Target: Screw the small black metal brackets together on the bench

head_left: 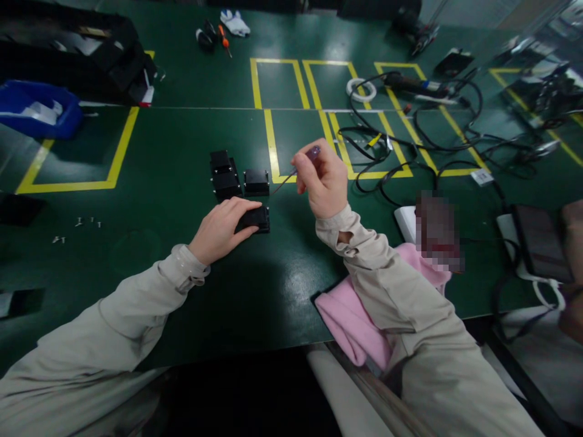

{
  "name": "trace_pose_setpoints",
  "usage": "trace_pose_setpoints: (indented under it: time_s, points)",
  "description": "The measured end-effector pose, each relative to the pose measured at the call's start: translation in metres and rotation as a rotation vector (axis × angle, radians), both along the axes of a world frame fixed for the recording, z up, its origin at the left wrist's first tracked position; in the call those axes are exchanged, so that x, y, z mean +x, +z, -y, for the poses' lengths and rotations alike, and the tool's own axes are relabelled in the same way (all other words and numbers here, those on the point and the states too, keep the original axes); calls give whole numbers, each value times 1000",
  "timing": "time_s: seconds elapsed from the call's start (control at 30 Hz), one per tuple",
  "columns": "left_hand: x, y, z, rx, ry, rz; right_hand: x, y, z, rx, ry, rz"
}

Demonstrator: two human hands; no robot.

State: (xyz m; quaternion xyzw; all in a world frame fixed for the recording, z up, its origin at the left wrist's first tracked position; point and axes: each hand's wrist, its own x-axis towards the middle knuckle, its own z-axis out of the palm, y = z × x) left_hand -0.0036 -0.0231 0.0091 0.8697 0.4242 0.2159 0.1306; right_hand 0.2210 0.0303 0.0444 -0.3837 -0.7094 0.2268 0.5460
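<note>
My left hand (pixel 223 229) grips a small black block (pixel 259 219) on the green table, thumb on its near side and fingers over its far side. Just beyond it sits another black block (pixel 256 181) with small screws at its edges. Several similar black parts (pixel 225 176) lie to the left of that one. My right hand (pixel 322 179) is closed around the handle of a thin screwdriver (pixel 313 153), held above the table. Its shaft slants down and left, and the tip is close to the blocks, apart from the one I hold.
Loose screws (pixel 79 222) lie at the left, with a blue bin (pixel 39 112) behind. Black cables (pixel 419 145) and a white tape roll (pixel 361 90) spread over the right. Pink cloth (pixel 359 315) lies under my right forearm. An orange screwdriver (pixel 223 37) lies at the back.
</note>
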Motion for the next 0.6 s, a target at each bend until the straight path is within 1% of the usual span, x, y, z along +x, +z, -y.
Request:
trace_pose_setpoints:
  time_s: [0.1,0.17,0.3,0.47,0.6]
  points:
    - [3,-1,2,7,-17,10,-1,1,3,46,-62,68]
    - [4,-2,3,14,-27,17,-2,1,6,62,-79,114]
    - [5,-3,4,21,-27,29,-3,2,10,51,-65,192]
    - [5,-3,4,23,-26,23,-4,-2,12,54,-60,304]
    - [5,-3,4,24,-24,24,-5,-4,12,35,-45,308]
